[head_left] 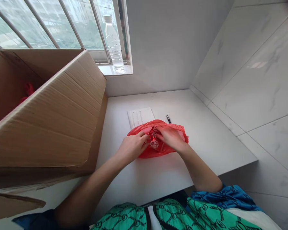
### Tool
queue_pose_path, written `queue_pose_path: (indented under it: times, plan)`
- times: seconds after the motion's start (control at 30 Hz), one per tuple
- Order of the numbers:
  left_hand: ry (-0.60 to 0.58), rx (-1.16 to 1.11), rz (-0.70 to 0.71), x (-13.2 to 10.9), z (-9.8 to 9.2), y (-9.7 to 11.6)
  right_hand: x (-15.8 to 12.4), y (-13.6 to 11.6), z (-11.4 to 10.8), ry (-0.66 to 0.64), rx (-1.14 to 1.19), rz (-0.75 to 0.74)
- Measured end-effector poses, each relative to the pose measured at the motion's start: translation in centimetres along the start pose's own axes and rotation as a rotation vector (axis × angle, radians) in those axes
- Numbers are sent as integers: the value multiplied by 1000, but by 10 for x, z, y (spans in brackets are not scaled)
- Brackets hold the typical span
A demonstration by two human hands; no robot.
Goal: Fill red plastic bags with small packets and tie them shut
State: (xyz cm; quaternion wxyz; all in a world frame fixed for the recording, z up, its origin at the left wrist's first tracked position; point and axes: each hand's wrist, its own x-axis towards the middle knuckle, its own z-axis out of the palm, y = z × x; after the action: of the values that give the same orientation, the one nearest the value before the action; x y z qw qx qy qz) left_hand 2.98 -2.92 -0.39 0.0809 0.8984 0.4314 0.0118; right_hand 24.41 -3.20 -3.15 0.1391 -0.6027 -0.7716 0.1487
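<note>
A thin red plastic bag point(158, 154) lies on the white table, its mouth open toward me. Inside it are shiny red packets point(154, 142) with pale printing. My left hand point(133, 145) is at the bag's left side, its fingers bent and pressed together at the packets; what they pinch is too small to make out. From the right, my right hand point(170, 136) reaches into the bag, fingers curled over the packets, with the fingertips partly hidden among the red wrappers.
A large open cardboard box point(62, 118) stands at the left with something red point(28, 89) inside. Behind the bag lie a printed sheet point(140, 116) and a black pen point(168, 118) on the white table point(206, 127). A water bottle point(114, 48) stands on the windowsill.
</note>
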Motion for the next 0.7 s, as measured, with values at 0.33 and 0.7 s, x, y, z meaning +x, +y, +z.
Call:
queue_pose_path:
  times: [0.33,0.7]
  plan:
    - [45,-133,-35,18,23,-19,5,-2,6,-92,453,139]
    - [214,-1067,-85,16,11,-19,-2,-20,-16,16,792,90]
